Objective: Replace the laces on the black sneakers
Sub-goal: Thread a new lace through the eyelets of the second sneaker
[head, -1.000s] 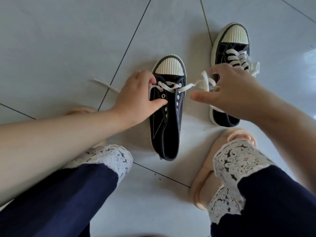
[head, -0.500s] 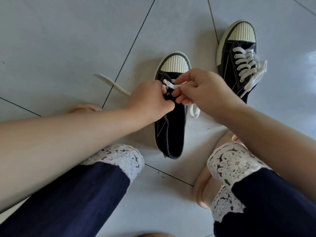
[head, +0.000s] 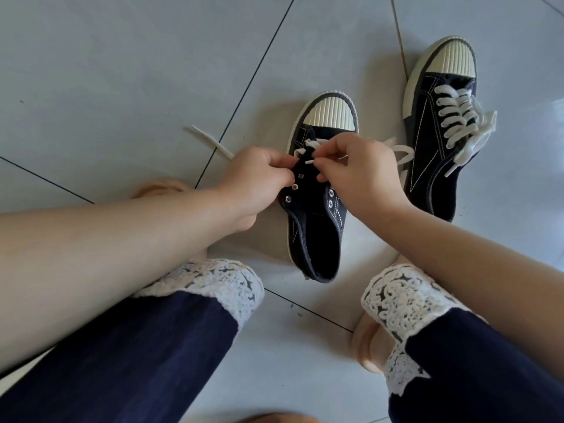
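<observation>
Two black sneakers with cream toe caps lie on the tiled floor. The near sneaker (head: 317,227) has only its top eyelets threaded with a white lace (head: 311,144). My left hand (head: 259,178) pinches the left eyelet flap of this shoe. My right hand (head: 360,169) pinches the lace's tip just above the eyelets. The lace's other end (head: 207,141) trails on the floor to the left, and a loop of it (head: 403,154) lies to the right. The far sneaker (head: 439,129) at the right is fully laced in white.
My knees in dark trousers with white lace cuffs (head: 219,282) frame the near shoe. Beige slippers (head: 366,346) show under both legs. Grey floor tiles (head: 122,71) with dark grout lines stretch to the left and behind.
My right hand came in from the right, where it held the lace stretched out, and now holds the lace tip over the eyelets. My left hand shifted onto the left flap.
</observation>
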Demonstrator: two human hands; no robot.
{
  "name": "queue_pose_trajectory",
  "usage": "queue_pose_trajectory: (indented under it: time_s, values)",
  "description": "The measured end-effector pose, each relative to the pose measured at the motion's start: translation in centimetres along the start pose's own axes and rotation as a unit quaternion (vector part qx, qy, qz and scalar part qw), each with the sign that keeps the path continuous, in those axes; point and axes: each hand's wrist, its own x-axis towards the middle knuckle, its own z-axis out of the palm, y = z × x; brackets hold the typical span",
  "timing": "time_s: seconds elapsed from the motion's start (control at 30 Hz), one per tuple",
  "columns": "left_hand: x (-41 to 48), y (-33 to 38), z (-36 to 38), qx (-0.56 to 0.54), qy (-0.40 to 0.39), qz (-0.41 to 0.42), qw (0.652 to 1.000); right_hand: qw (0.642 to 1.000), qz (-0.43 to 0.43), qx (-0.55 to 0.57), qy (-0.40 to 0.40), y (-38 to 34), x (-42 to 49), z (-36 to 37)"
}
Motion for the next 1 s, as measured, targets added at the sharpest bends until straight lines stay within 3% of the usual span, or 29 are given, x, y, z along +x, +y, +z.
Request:
queue_pose_trajectory:
  time_s: [0.27,0.57,1.0]
  values:
    - [0.02,-0.01,-0.25,-0.037,-0.004,-0.025,0.999,0.999,-0.008,-0.032,-0.002,0.16,0.09,0.15]
    - [-0.15,0.20,-0.12,-0.042,-0.023,-0.032,0.998,0.999,0.007,0.040,0.000,0.75,-0.06,0.15]
    - [-0.26,0.49,-0.29,-0.056,-0.038,-0.044,0.997,0.999,0.012,0.028,-0.020,0.66,0.19,0.27]
